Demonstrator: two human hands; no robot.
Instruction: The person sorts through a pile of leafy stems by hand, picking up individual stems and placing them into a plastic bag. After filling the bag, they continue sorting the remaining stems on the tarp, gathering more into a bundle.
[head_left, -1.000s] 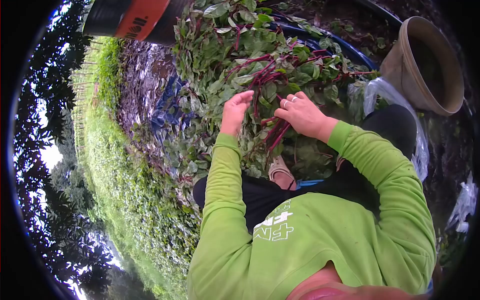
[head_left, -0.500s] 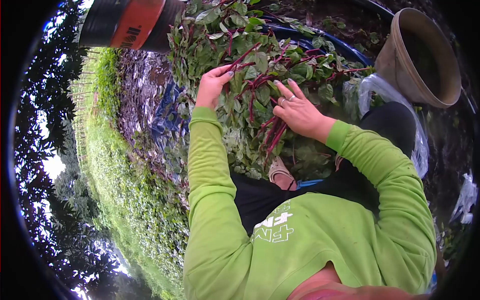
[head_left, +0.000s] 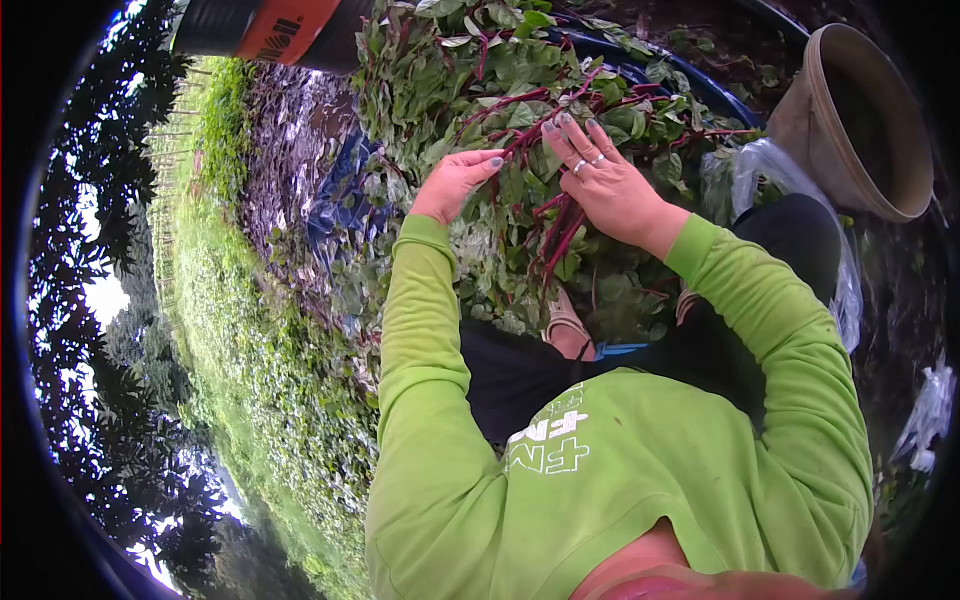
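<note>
**Materials.** The red-stemmed greens (head_left: 548, 232) are a loose heap of thin, glossy crimson stalks with broad, matte green leaves. The heap lies in front of the person's knees and spills over a blue tub (head_left: 700, 92) with a smooth curved rim. To the right of the heap are a tan round bucket (head_left: 812, 118) and a crumpled clear plastic bag (head_left: 775, 172). A black-and-orange cylindrical drum (head_left: 270, 25) lies at the top left.

**Hand pose.** Both arms are in lime-green knit sleeves and reach forward over the heap.
- The left hand (head_left: 455, 185) is curled, with its fingertips drawn together on a stalk at the edge of the bundle.
- The right hand (head_left: 605, 185) wears rings and lies palm-down on the bundle with straight, slightly spread fingers. A sheaf of red stalks comes out from under its wrist. The thumb is hidden, so it cannot be told whether this hand is clamping the sheaf.

**Change from 0.5 s ago.** The left hand has moved in from the outer left of the heap, and its fingertips are now just beside the right fingers. The right hand has moved further up the stalks.
</note>
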